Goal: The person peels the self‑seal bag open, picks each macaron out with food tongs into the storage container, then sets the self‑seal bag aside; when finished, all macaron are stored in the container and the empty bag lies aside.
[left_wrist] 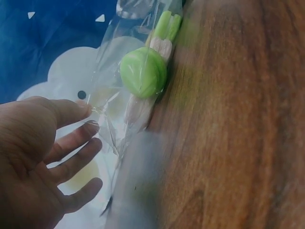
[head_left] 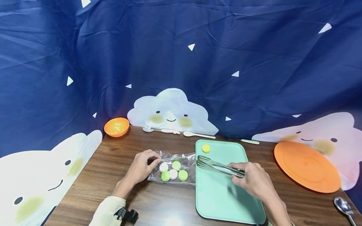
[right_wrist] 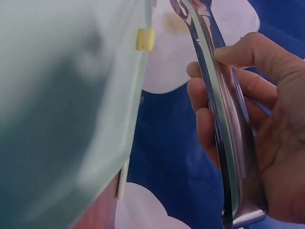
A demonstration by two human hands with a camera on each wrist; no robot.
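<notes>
A clear plastic bag point(head_left: 175, 169) lies on the wooden table point(head_left: 113, 175) with several green and white round discs point(head_left: 173, 171) inside. My left hand point(head_left: 152, 159) pinches the bag's left edge; in the left wrist view my left hand point(left_wrist: 90, 117) has thumb and forefinger on the film of the bag point(left_wrist: 114, 105), beside a green disc point(left_wrist: 143, 71). My right hand point(head_left: 240, 172) grips metal tongs point(head_left: 217, 167) over the mint-green tray point(head_left: 223, 197), their tips near the bag's right end. A yellow disc point(head_left: 205, 148) sits at the tray's far edge. In the right wrist view the tongs point(right_wrist: 219, 109) lie in my curled right hand point(right_wrist: 214, 67).
An orange bowl point(head_left: 116, 126) stands at the back left and an orange plate point(head_left: 306, 165) at the right. Spoons point(head_left: 198, 135) lie along the back edge by the blue cloth backdrop point(head_left: 181, 62). A metal spoon point(head_left: 343, 207) lies at the front right corner.
</notes>
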